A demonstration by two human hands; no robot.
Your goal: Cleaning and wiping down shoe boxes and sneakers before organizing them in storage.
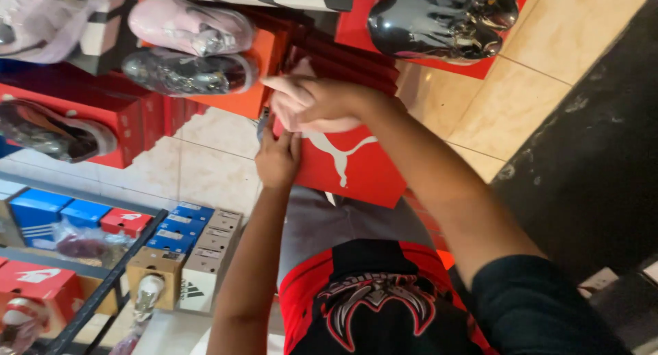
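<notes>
Hands met over a red shoebox (346, 166) held at waist height, above a tiled floor (212, 170). The right hand (312, 100) lay curled over a pale pink, soft-looking item (291, 118) at the box's upper edge, fingers bent around it; what the item was could not be made out. The left hand (277, 157) pressed flat-fingered against the box's near side, steadying rather than gripping. The cardboard box looked light and fairly stiff, best held by its long edges or underneath, while the pink item seemed limp and easily crushed. Nearby displays counted one pink shoe (192, 26) and one dark glossy shoe (185, 72) wrapped in plastic, another dark shoe (55, 132) on a red stand, and a shiny black pair (442, 19). Stacked boxes (185, 249) filled a metal shelf (103, 286) below, too many to count surely.
</notes>
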